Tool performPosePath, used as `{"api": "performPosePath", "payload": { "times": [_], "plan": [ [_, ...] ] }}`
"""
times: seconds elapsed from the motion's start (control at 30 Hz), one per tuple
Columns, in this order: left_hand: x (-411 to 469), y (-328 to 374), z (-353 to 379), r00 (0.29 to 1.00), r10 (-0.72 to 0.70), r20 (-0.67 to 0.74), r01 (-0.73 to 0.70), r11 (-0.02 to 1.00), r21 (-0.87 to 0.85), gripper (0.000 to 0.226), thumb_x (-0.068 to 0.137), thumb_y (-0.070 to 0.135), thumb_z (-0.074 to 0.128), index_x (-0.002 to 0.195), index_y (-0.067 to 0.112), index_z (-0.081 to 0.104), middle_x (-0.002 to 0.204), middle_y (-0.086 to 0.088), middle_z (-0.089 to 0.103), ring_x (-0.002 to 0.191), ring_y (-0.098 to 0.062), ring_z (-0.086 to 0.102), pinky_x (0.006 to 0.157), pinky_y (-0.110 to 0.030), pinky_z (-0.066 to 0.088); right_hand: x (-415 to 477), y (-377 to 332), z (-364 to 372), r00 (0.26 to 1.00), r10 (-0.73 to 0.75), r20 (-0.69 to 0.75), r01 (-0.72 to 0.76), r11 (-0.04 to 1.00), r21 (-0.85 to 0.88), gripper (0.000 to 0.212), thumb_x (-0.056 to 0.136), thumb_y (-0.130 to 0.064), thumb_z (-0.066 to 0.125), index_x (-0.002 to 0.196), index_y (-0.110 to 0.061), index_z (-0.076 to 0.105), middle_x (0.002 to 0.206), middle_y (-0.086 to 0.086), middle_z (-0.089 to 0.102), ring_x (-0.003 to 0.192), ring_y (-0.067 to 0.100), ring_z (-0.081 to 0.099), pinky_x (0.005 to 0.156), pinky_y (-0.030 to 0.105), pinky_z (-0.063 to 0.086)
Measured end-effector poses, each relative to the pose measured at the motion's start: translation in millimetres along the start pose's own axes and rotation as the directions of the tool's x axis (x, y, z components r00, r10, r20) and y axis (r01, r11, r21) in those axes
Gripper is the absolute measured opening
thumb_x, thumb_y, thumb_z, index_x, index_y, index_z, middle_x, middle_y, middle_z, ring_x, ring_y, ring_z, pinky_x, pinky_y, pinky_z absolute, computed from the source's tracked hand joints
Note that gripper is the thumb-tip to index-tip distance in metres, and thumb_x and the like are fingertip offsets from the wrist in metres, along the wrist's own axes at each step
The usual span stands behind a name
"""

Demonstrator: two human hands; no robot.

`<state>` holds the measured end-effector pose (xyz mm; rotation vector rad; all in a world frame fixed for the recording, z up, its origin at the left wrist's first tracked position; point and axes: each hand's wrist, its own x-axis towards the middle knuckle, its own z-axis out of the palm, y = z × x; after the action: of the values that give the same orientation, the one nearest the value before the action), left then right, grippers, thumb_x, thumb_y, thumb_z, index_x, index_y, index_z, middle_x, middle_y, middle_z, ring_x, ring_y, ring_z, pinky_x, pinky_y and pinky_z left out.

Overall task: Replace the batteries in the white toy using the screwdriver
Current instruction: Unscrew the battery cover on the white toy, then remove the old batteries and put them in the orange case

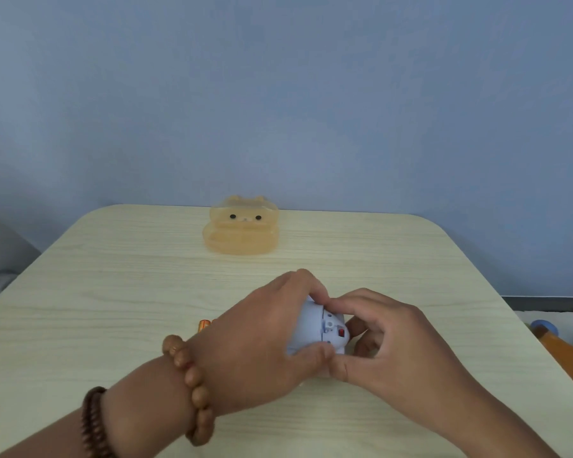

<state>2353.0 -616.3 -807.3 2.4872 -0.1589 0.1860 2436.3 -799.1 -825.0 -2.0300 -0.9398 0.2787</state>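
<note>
Pale blue wall (278, 94) is seen behind a light wood-grain worktop (113, 276), and at its far middle a translucent orange bear-faced case (242, 226) is set, well apart from the action. Near the front middle the white toy (315, 328) is gripped by both hands, its side with a small red switch (342, 332) turned up: the left hand (262, 342), two bead bracelets (192, 375) worn at its wrist, is curled round the body, while the right hand (387, 342) is pinched onto the end. A small orange object (204, 324) is glimpsed on the worktop just behind the left wrist, mostly hidden.
</note>
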Motion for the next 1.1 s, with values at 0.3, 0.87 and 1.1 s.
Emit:
{"api": "performPosePath", "payload": {
  "times": [0.3, 0.87, 1.1],
  "plan": [
    [-3, -17, -3, 0.961, 0.233, -0.146, -0.197, 0.954, 0.227, 0.046, 0.083, 0.062, 0.061, 0.121, 0.036, 0.057, 0.109, 0.020, 0.051, 0.101, -0.003, 0.052, 0.079, -0.023, 0.049, 1, 1, 1, 1.000, 0.012, 0.022, -0.013, 1.000, 0.024, 0.049, 0.064, -0.037, 0.093, 0.109, -0.040, 0.073, 0.108, -0.011, 0.069, 0.085, 0.012, 0.070, 0.066, 0.019, 0.053],
    [-29, -89, -45, 0.758, -0.473, -0.448, 0.641, 0.663, 0.386, 0.054, 0.080, 0.073, 0.046, 0.090, 0.021, 0.059, 0.083, 0.003, 0.053, 0.074, -0.016, 0.056, 0.063, -0.028, 0.039, -3, 6, 1, 0.999, 0.026, 0.032, -0.027, 0.999, 0.037, 0.058, 0.064, -0.024, 0.095, 0.113, -0.045, 0.071, 0.112, -0.017, 0.070, 0.088, 0.010, 0.072, 0.074, 0.028, 0.060],
    [-27, -92, -36, 0.784, -0.460, -0.417, 0.620, 0.618, 0.484, 0.060, 0.077, 0.079, 0.038, 0.089, 0.022, 0.053, 0.084, 0.005, 0.049, 0.070, -0.016, 0.056, 0.060, -0.028, 0.046, -5, 7, 1, 0.998, 0.047, 0.038, -0.049, 0.997, 0.055, 0.059, 0.065, -0.024, 0.094, 0.114, -0.046, 0.069, 0.113, -0.018, 0.069, 0.087, 0.010, 0.072, 0.075, 0.028, 0.061]
  ]
}}
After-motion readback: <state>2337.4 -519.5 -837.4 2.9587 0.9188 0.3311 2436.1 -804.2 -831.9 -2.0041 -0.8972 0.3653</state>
